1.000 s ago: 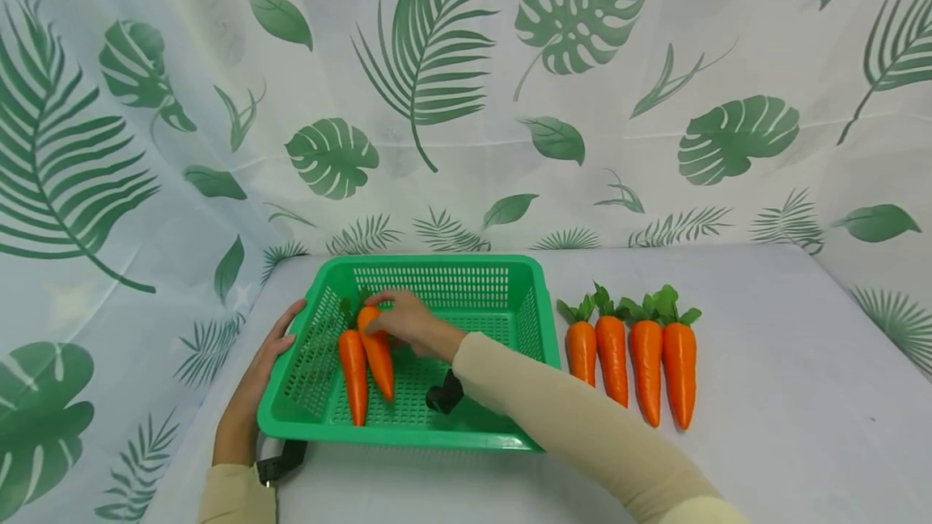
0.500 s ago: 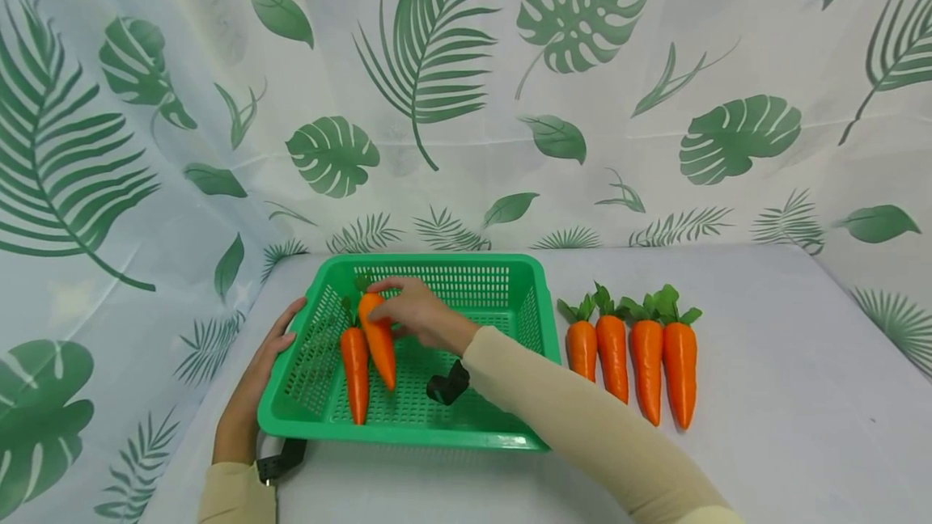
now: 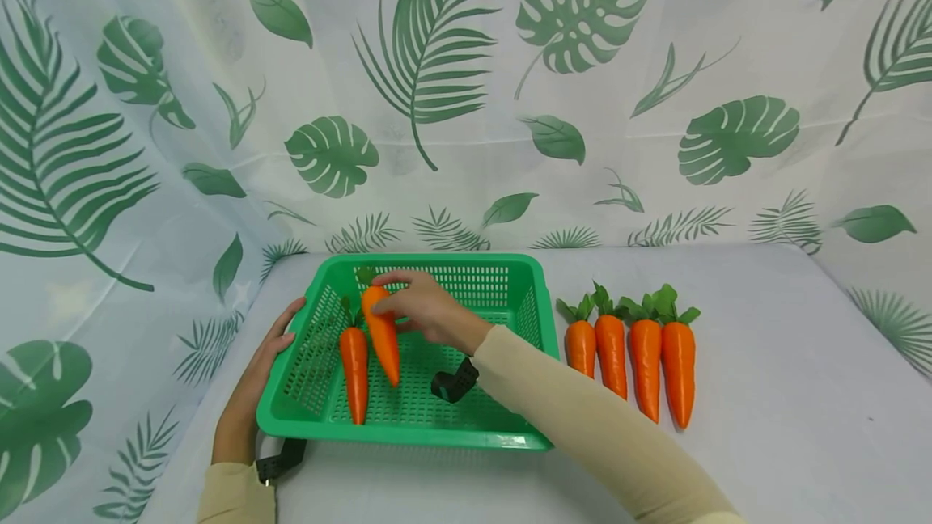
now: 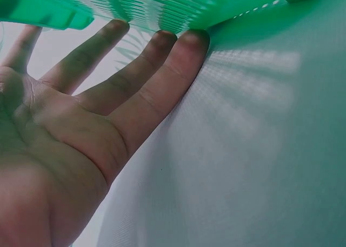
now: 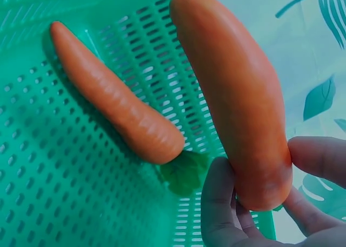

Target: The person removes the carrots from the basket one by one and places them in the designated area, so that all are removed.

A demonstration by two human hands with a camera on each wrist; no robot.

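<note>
In the head view, the right hand (image 3: 429, 310) has its thumb and fingers curled round the thick, leafy end of a carrot (image 3: 386, 342), over the left part of a green basket (image 3: 408, 432). The carrot's tip points to the near side. Just left of it, a second carrot (image 3: 355, 374) lies in the basket with its leaves to the far side. The left hand (image 3: 271, 350) rests along the basket's left side. To the right, on the tabletop (image 3: 772, 346), four carrots (image 3: 680, 374) lie in a row, leaves far. The right sleeve (image 3: 590, 423) crosses the basket's near right corner and hides the tips of the two leftmost in that row. A sheet printed with leaves (image 3: 604, 152) hangs behind.

In the left wrist view, the left hand is spread, fingers nearly straight, their ends at the basket's slotted wall.

In the right wrist view, fingers press both sides of the carrot's thick end, with a bit of green leaf showing beyond it. The second carrot lies apart from it on the perforated basket floor.
</note>
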